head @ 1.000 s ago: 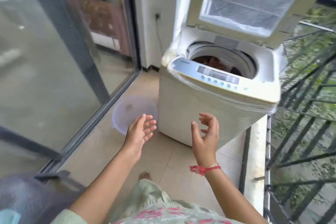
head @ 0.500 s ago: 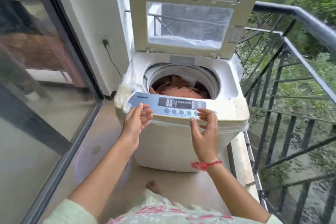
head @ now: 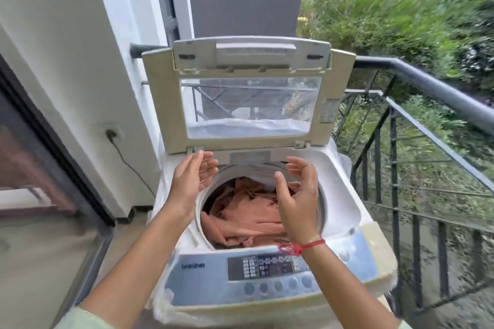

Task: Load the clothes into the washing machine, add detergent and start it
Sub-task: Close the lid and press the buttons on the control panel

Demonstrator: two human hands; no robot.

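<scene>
1. Hovering over the open tub, my left hand (head: 191,181) and right hand (head: 299,203) face each other palm to palm, fingers loosely curved, holding nothing.
2. My left hand hangs at the far left of the tub mouth, just below the raised lid (head: 165,104). My right hand is over the right half of the opening, above the clothes (head: 240,219).
3. The clothes are a peach-orange heap, crumpled inside the washing machine (head: 344,181), below the rim.
4. I judge them soft, limp and light while dry, so a single edge would sag and trail. I'd gather a bunched fold from the top of the heap, or press them down with flat palms.
5. Loading looks nearly done. I see no detergent, and neither hand is on the control panel (head: 270,267) at the near edge.
</scene>
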